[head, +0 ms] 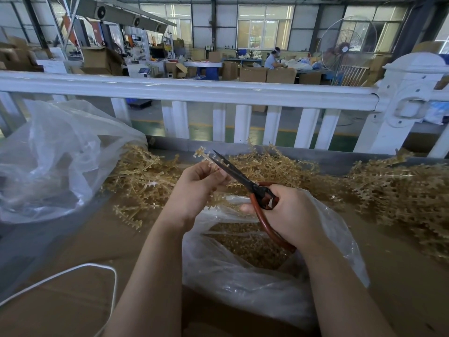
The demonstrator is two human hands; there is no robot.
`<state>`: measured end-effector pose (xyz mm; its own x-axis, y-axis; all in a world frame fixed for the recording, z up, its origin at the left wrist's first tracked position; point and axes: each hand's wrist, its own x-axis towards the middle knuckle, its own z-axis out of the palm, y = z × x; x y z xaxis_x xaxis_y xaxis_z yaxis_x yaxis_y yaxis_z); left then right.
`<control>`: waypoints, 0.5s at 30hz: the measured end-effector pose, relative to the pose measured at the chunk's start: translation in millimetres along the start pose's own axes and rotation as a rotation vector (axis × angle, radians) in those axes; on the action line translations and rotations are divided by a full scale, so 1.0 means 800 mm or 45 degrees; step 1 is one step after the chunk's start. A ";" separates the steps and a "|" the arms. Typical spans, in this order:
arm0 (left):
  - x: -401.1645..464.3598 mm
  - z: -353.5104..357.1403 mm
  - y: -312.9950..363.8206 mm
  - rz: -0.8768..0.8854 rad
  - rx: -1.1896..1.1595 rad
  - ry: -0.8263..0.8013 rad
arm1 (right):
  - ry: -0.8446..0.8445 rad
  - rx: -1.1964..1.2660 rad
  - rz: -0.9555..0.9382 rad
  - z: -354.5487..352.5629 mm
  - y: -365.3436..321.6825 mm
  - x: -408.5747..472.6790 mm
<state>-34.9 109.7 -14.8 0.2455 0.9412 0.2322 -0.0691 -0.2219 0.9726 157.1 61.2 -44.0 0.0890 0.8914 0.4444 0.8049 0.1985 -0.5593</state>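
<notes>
Above the bag (243, 288), your left hand (194, 188) pinches a sprue (204, 154) by its stem. Your right hand (289, 212) grips the scissors (238, 175), whose blades lie nearly together against that sprue. A good layer of cut pieces (247, 246) lies in the bag, so the job looks well under way. With heaps (401, 198) of uncut sprues behind the bag and to its right, I judge much trimming is left.
</notes>
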 end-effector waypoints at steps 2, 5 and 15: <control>0.000 -0.001 0.000 0.008 0.017 0.015 | 0.007 -0.029 -0.006 0.001 0.001 -0.001; 0.001 -0.002 0.000 0.038 0.055 0.020 | 0.025 -0.082 -0.012 0.001 0.000 0.000; 0.000 0.002 -0.002 0.108 0.122 -0.061 | 0.045 -0.091 -0.029 0.002 0.000 0.002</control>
<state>-33.4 109.5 -16.3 0.2891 0.9052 0.3115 0.0006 -0.3255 0.9455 155.9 63.3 -44.3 0.0897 0.8719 0.4814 0.8468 0.1878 -0.4977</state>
